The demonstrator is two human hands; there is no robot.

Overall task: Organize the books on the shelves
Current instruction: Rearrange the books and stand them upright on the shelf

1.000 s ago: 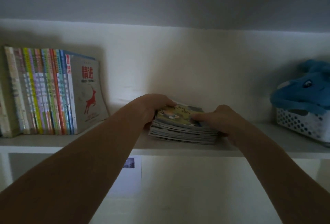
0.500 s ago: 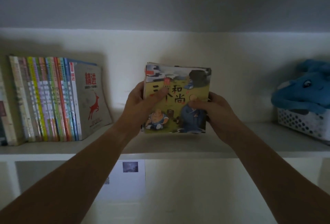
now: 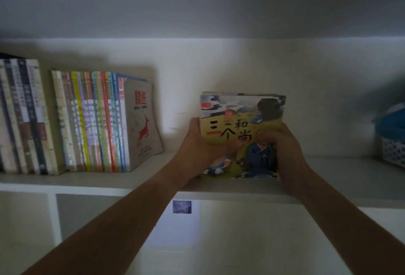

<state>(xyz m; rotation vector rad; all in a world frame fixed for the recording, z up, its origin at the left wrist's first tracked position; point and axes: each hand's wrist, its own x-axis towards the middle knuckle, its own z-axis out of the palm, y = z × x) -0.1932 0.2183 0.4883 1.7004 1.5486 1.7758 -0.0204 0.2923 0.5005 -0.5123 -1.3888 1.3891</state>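
Picture books (image 3: 241, 125) titled "三个和尚" stand mid-frame, gripped by left hand (image 3: 197, 143) and right hand (image 3: 280, 143); grey book (image 3: 142, 121), upper left, reads "精进".

Dim, grey-toned view, low contrast. Faint light fell on the back wall (image 3: 219, 66) centre; corners darkened. Row of books (image 3: 92, 121) cast a soft shadow up-left. Spines smeared by blur; basket (image 3: 392, 152) murky at right edge.

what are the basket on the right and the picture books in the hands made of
Basket: looks like white moulded plastic, with a regular pattern of holes in its wall. Picture books: thin paper books, seemingly with glossy printed covers, their stacked edges showing along the top.
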